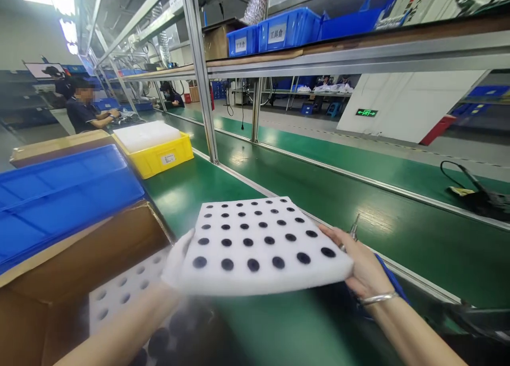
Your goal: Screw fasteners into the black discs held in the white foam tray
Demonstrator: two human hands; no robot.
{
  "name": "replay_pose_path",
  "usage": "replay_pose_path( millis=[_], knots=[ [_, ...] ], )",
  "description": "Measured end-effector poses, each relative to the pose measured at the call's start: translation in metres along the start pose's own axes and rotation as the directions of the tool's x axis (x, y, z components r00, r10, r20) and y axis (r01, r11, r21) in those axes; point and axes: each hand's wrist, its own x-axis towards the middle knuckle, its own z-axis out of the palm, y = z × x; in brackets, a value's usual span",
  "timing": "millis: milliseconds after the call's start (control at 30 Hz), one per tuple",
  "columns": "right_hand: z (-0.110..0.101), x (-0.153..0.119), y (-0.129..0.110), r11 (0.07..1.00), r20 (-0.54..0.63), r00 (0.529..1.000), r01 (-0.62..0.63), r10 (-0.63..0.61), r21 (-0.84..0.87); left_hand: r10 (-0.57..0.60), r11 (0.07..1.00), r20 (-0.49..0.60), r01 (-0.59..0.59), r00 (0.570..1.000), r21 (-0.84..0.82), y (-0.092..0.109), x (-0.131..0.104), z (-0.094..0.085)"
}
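Note:
A thick white foam tray [255, 281] hangs in the air over the green work surface, held level between my two hands. Rows of round black pieces sit in its holes; what they are I cannot make out. My left hand [178, 262], in a white glove, grips its left edge. On the opposite side my bare right hand [360, 262] is closed around the right edge, fingers partly hidden beneath. A bracelet circles that wrist. Below my left forearm, another white foam sheet with holes [119, 286] lies in an open cardboard box [95, 254].
A blue bin [71, 180] rests by the box. Beyond it stands a yellow bin [163, 156] topped with white foam. A metal post [201, 84] rises from the green bench [181, 188]. Blue bins [289, 31] line the shelf above. A co-worker [85, 108] sits far left.

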Motion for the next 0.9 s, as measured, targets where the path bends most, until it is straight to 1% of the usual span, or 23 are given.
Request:
replay_pose_path(
  millis=[100,167,233,300,400,467,533,700,767,800,833,867,900],
  knots=[
    [0.0,-0.001,0.009,1.0,-0.046,0.999,-0.001,0.0,-0.019,-0.099,0.992,0.11,0.106,0.989,-0.061,-0.002,0.019,-0.001],
    [0.004,0.0,0.011,0.999,-0.051,0.998,0.035,-0.036,-0.015,-0.138,0.986,0.182,0.152,0.974,-0.068,0.005,0.031,0.001],
    [0.008,0.0,0.014,0.996,-0.068,0.994,0.086,-0.087,-0.01,-0.149,0.985,0.23,0.165,0.962,-0.055,0.016,0.041,0.005],
    [0.009,-0.001,0.021,0.993,-0.106,0.987,0.116,-0.118,-0.028,-0.11,0.993,0.246,0.118,0.963,-0.021,0.025,0.048,0.011],
    [0.004,-0.007,0.041,0.986,-0.138,0.981,0.123,-0.138,-0.111,0.03,0.992,0.236,-0.058,0.971,0.116,0.031,0.054,0.02],
    [-0.001,-0.014,0.053,0.974,-0.136,0.977,0.141,-0.166,-0.178,0.101,0.959,0.229,-0.156,0.968,0.236,0.031,0.056,0.023],
    [-0.003,-0.025,0.062,0.959,-0.124,0.973,0.163,-0.195,-0.234,0.114,0.922,0.208,-0.182,0.971,0.343,0.032,0.059,0.026],
    [-0.007,-0.057,0.068,0.929,-0.092,0.974,0.166,-0.207,-0.332,0.083,0.838,0.134,-0.142,0.987,0.526,0.034,0.065,0.029],
    [-0.011,-0.072,0.071,0.919,-0.092,0.977,0.144,-0.19,-0.368,0.061,0.783,0.122,-0.124,0.991,0.609,0.035,0.069,0.026],
    [-0.014,-0.08,0.074,0.911,-0.085,0.98,0.132,-0.178,-0.391,0.067,0.736,0.123,-0.132,0.99,0.664,0.035,0.073,0.024],
    [-0.017,-0.087,0.077,0.901,-0.074,0.984,0.12,-0.165,-0.417,0.091,0.666,0.133,-0.159,0.987,0.729,0.036,0.078,0.021],
    [-0.02,-0.094,0.08,0.889,-0.061,0.987,0.107,-0.149,-0.446,0.126,0.568,0.147,-0.193,0.981,0.8,0.038,0.084,0.017],
    [-0.023,-0.101,0.083,0.876,-0.045,0.991,0.092,-0.128,-0.473,0.165,0.443,0.164,-0.222,0.972,0.869,0.04,0.09,0.014]
  ],
)
